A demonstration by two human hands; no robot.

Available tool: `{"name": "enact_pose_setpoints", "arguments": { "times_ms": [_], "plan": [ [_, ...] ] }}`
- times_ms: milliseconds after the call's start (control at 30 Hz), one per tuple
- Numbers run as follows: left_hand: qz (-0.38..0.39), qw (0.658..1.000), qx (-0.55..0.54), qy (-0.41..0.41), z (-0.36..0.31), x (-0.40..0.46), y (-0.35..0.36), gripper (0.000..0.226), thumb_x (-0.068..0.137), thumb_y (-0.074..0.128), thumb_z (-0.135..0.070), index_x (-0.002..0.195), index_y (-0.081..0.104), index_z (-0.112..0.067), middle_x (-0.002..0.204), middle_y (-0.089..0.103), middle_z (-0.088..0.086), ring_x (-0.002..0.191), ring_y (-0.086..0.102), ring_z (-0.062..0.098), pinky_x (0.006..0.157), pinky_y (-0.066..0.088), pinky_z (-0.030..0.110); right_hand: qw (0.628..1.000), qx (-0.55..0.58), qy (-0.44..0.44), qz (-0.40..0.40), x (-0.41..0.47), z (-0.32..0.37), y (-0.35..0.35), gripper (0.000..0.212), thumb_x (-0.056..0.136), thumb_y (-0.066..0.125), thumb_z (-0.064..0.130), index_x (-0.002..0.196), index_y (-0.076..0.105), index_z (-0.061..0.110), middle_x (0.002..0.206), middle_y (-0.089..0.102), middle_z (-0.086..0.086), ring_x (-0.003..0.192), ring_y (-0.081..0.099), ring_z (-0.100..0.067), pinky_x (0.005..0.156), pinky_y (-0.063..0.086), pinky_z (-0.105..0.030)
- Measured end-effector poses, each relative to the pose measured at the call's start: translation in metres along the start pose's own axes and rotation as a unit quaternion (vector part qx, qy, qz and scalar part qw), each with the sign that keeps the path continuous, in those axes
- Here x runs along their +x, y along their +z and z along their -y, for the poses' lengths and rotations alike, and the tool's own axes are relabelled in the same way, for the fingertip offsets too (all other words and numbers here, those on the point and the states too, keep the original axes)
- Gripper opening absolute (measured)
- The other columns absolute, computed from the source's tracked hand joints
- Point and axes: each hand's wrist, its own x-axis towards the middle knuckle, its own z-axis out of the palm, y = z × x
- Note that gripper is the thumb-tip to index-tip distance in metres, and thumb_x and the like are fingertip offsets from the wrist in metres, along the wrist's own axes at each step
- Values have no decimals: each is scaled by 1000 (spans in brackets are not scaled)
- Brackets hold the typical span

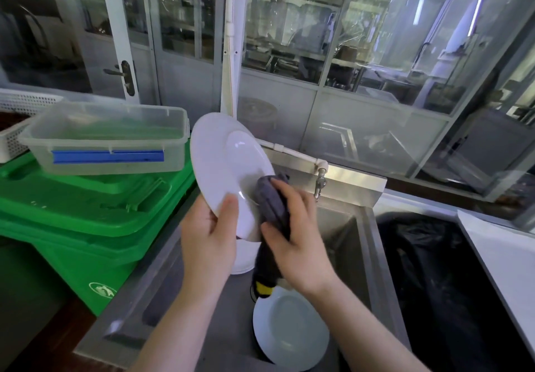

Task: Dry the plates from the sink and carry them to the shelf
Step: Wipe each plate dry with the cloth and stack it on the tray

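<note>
My left hand (208, 235) grips the lower rim of a white plate (223, 163), tilted up on edge above the steel sink (373, 244). My right hand (298, 244) holds a dark grey cloth (272, 206) with a yellow tag and presses it against the plate's face near the lower right. Down in the sink lies another white plate (289, 331). A further white plate (246, 258) shows partly behind my hands.
A green bin (86, 212) stands left of the sink, with a clear plastic box (107, 137) on its lid. A black-lined bin (434, 279) is to the right. A tap (320, 183) juts over the sink's back edge. Glass doors rise behind.
</note>
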Motion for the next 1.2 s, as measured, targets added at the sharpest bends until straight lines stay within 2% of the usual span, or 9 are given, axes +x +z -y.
{"name": "enact_pose_setpoints", "arguments": {
  "times_ms": [233, 400, 533, 633, 767, 967, 1033, 1100, 1200],
  "plan": [
    [-2, 999, 28, 28, -1, -4, 0, 15, 85, 54, -24, 90, 62, -36, 86, 69, -28, 80, 62, -10, 67, 46, 9, 996, 53, -50, 53, -8, 18, 4, 65, 84, 52, 4, 138, 34, 35, 138, 32, -2, 131, 33, 0, 111, 27, -18],
    [44, 990, 125, 54, 1, -7, -4, 15, 84, 51, -30, 70, 52, -29, 70, 63, -13, 60, 55, -4, 51, 39, 11, 998, 37, 43, 8, 4, 11, -2, 57, 90, 53, 0, 137, 45, 32, 133, 39, 2, 121, 41, 6, 106, 29, -10],
    [137, 953, 244, 113, -1, -10, -5, 24, 89, 55, -35, 69, 51, -21, 49, 49, -2, 49, 51, 14, 42, 33, 22, 987, 108, 118, -9, 11, 6, -7, 36, 91, 52, 3, 122, 60, 18, 121, 58, -8, 114, 56, -19, 104, 42, -45],
    [199, 895, 353, 188, -10, -8, 0, 11, 92, 57, -28, 85, 60, -20, 44, 39, 0, 44, 51, 28, 43, 26, 29, 954, 258, 153, -27, 11, 7, -12, 23, 84, 58, 23, 105, 65, 17, 103, 68, -10, 98, 63, -24, 95, 47, -43],
    [241, 753, 524, 316, -22, 3, 18, 47, 91, 55, -30, 136, 43, -32, 59, 61, 7, 48, 55, 32, 42, 23, 27, 918, 353, 178, -36, 11, 6, -19, 63, 72, 67, 46, 118, 56, 5, 110, 69, -15, 104, 66, -26, 90, 53, -38],
    [329, 604, 599, 410, -17, 5, 28, 54, 97, 32, -38, 147, 14, -28, 80, 61, 2, 69, 66, 28, 43, 13, 27, 870, 423, 225, -114, 5, -3, -16, 33, 71, 54, 12, 99, 60, -3, 81, 63, -15, 81, 61, -30, 71, 52, -37],
    [360, 646, 537, 406, -11, 11, 20, 55, 91, 18, -59, 141, 16, -37, 97, 66, 0, 86, 67, 27, 51, 29, 27, 845, 441, 261, -152, 3, -7, -18, 46, 67, 51, 13, 108, 58, -8, 90, 63, -21, 86, 61, -35, 78, 51, -44],
    [411, 741, 434, 307, -9, 19, 6, 66, 84, 16, -70, 143, 29, -42, 129, 60, -8, 121, 52, 11, 77, 41, 30, 812, 468, 294, -188, 1, -14, -24, 45, 73, 50, 15, 113, 58, -5, 105, 63, -26, 97, 60, -40, 92, 47, -52],
    [336, 868, 330, 156, 10, 23, -13, 74, 88, 32, -68, 151, 22, -32, 156, 18, -15, 144, 8, 3, 112, 16, 17, 792, 480, 302, -224, -1, -23, -37, 28, 84, 47, 13, 106, 61, 4, 105, 66, -21, 97, 62, -38, 94, 46, -55]
  ]
}}
